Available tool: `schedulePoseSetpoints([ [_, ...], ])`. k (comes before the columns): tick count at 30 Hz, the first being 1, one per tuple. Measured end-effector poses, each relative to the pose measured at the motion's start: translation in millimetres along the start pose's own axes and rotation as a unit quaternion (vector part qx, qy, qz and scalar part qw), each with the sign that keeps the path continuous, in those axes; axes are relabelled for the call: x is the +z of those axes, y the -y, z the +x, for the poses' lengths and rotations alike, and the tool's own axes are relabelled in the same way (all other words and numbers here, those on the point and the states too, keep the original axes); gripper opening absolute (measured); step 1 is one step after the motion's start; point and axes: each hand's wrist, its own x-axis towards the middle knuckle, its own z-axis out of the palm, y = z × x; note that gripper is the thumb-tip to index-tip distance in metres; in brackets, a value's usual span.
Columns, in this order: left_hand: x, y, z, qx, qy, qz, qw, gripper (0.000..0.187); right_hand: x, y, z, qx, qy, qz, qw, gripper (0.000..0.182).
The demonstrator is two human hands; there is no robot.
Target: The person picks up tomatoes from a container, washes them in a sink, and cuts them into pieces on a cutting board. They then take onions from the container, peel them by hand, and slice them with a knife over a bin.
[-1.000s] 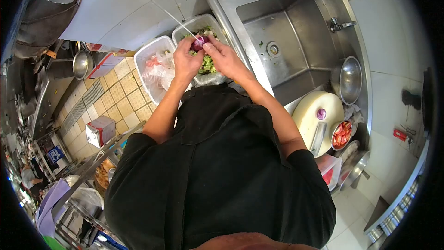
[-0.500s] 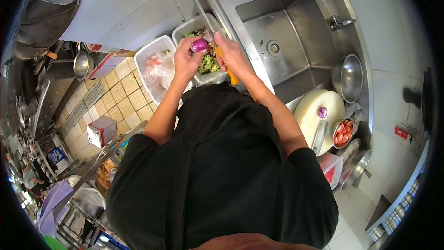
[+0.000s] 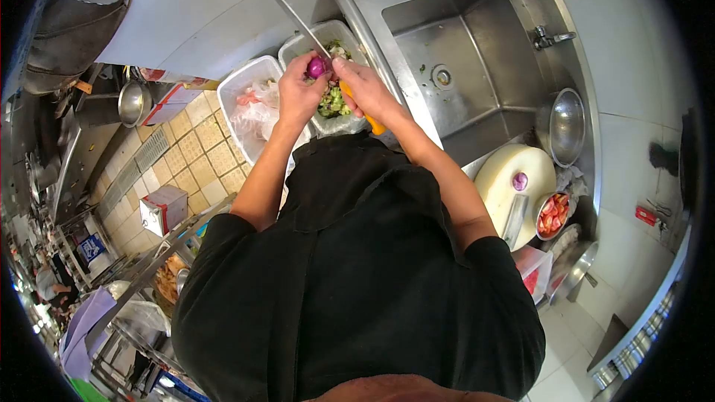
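My left hand is closed around a purple-red onion, held over a white bin of green and pale vegetable scraps. In my right hand is a knife with an orange handle. Its long narrow blade points up and left, past the onion, with the part near the handle right at the onion's side. Both hands meet closely above the bin, and my right thumb lies near the onion.
Left of the scraps stands a white bin with plastic bags. A steel sink lies to the right. Below it, a round cutting board bears another onion and a cleaver, beside a bowl of cut red pieces.
The knife blade has swung to the left and tilts more. The onion has turned and shifted slightly up and left in my left hand, and my right hand has moved left with it.
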Motion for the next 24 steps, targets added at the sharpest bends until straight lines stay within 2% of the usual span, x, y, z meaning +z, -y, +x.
schedulePoseSetpoints([
  [2,2.1,-9.0,-0.4,0.029,-0.022,0.038,0.999,0.03,3.2,-1.2,1.4,-0.015,0.002,0.0,1.0,0.061],
  [5,-0.4,-11.5,-2.5,0.075,-0.019,0.08,0.994,0.034,1.2,4.4,-3.4,-0.003,-0.001,-0.026,1.0,0.06],
  [8,-6.1,-25.3,-5.2,0.073,0.019,0.066,0.995,0.04,-6.0,1.1,0.3,0.052,-0.031,0.028,0.998,0.066],
  [11,6.9,-4.5,-11.8,0.004,0.009,-0.208,0.978,0.04,-22.0,-18.0,15.5,0.107,-0.03,0.091,0.99,0.071],
  [13,6.6,0.0,-10.3,-0.089,-0.001,-0.308,0.947,0.041,-20.5,-19.0,16.6,0.083,-0.042,0.112,0.989,0.071],
  [14,6.4,2.2,-9.3,-0.136,-0.006,-0.356,0.925,0.041,-17.4,-19.7,16.1,0.069,-0.058,0.115,0.989,0.071],
  [16,3.2,3.3,-6.4,-0.168,-0.021,-0.479,0.862,0.04,-14.8,-17.8,14.4,0.062,-0.088,0.114,0.988,0.07],
  [18,-3.4,11.9,-0.5,-0.214,-0.05,-0.59,0.777,0.035,-12.7,-16.5,13.7,0.075,-0.113,0.106,0.985,0.07],
  [21,-15.3,31.4,6.1,-0.222,-0.092,-0.596,0.766,0.032,-16.2,-23.8,17.8,0.078,-0.121,0.087,0.986,0.068],
  [22,-19.5,54.6,8.4,-0.197,-0.076,-0.569,0.795,0.037,-16.4,-23.7,17.3,0.059,-0.096,0.093,0.989,0.071],
  [24,-28.7,83.7,12.0,-0.197,-0.068,-0.427,0.88,0.043,-16.7,-20.2,17.0,0.002,-0.071,0.069,0.995,0.07],
])
